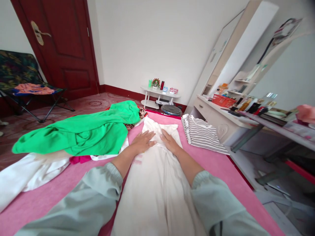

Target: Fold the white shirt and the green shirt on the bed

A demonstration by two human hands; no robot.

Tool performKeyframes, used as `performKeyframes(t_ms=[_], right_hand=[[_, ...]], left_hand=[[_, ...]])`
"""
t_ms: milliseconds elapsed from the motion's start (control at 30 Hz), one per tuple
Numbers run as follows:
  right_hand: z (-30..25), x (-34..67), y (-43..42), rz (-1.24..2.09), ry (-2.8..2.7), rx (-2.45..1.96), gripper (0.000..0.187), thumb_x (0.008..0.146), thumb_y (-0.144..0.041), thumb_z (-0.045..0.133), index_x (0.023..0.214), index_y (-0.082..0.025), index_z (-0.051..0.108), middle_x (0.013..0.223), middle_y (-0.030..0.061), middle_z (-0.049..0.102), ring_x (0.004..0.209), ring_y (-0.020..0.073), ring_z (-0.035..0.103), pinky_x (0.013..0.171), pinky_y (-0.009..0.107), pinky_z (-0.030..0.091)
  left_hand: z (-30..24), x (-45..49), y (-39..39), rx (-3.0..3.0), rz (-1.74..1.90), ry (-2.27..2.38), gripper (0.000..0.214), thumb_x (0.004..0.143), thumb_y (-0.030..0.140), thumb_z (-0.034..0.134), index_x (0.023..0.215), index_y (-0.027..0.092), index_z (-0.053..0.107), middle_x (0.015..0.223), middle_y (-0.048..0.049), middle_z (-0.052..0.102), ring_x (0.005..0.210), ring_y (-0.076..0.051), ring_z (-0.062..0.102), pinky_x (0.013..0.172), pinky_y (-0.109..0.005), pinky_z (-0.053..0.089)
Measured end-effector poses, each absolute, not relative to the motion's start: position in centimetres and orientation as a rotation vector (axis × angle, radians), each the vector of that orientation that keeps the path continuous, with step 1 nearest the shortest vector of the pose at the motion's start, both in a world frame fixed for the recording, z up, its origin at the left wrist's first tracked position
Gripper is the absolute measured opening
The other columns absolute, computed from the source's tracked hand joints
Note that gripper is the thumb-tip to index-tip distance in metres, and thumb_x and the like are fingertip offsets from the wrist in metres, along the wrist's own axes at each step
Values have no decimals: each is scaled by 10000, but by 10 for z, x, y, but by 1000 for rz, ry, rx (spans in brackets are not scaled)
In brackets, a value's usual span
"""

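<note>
A long white garment [157, 183] lies lengthwise on the pink bed cover [197, 164], its near end running down out of view. My left hand [144, 141] rests flat on the upper part of it, fingers spread. Opposite, my right hand [169, 141] presses on the same cloth with its fingers stretched out. Small wrinkles show between the hands, and loose folds run down the middle. Beyond my fingertips the far end [161, 124] of the garment spreads out, crumpled. Its exact kind I cannot make out.
Left of the garment lies a heap with a green garment [98, 127] and white cloth [46, 170]. A folded striped garment [203, 134] sits to the right. Beyond stand a low white table [161, 91], a dressing table [216, 114] with bottles, and a folding chair [24, 75].
</note>
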State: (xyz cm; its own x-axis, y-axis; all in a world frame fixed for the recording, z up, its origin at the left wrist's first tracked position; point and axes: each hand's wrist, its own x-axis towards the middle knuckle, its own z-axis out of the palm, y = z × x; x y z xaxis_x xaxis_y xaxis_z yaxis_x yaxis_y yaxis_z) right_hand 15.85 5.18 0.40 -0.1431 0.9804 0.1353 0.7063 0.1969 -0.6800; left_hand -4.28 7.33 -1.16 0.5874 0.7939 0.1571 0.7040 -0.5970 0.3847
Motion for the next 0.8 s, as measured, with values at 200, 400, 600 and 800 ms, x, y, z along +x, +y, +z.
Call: performKeyframes(t_ms=[200, 400, 600, 800], right_hand=[[18, 171, -27, 592, -1633, -1396, 453, 748, -292, 585, 1186, -192, 529, 1191, 89, 600, 1073, 196, 570, 927, 360, 430], [37, 156, -119, 492, -1808, -1506, 126, 773, -227, 518, 723, -204, 631, 655, -18, 616, 643, 139, 575, 631, 245, 441], [51, 188, -191, 554, -2030, -1484, 188, 822, -195, 482, 792, -217, 667, 787, 18, 670, 750, 171, 614, 694, 271, 468], [53, 240, -258, 538, -2286, -1447, 347, 846, -205, 497, 1137, -335, 635, 1203, 74, 596, 1113, 218, 555, 935, 359, 462]], left_hand=[[-13, -39, 63, 2524, 517, 1342, 713, 883, 634, 270, 1473, 245, 170, 1544, -93, 122, 1411, -273, 114, 1109, -461, 124], [-11, -38, 30, 2462, 646, 1575, 798, 853, 663, 318, 1482, 206, 136, 1545, -154, 1, 1403, -354, 8, 1095, -535, 114], [-2, -82, -41, 2709, 641, 1036, 567, 919, 453, 384, 1432, 220, 322, 1555, -93, 21, 1415, -298, 12, 1123, -493, 119], [30, -152, -107, 2426, 296, 558, 314, 924, 291, 425, 1149, 339, 639, 1463, -1, 371, 1388, -230, 228, 1111, -451, 231]])
